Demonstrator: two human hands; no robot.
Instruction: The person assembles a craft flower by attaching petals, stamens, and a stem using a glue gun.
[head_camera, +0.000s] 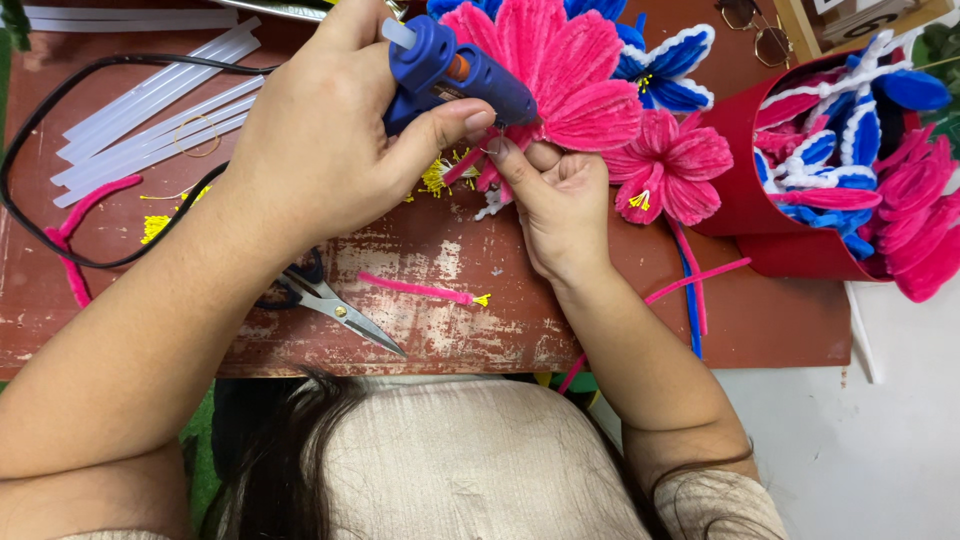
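Head view shows the left hand (320, 150) wrapped tight around a blue glue gun (455, 75) whose nozzle meets the base of a big pink pipe-cleaner flower (560, 70), pinched there by the right hand (555, 205), with scissors (335, 305) below the left wrist.
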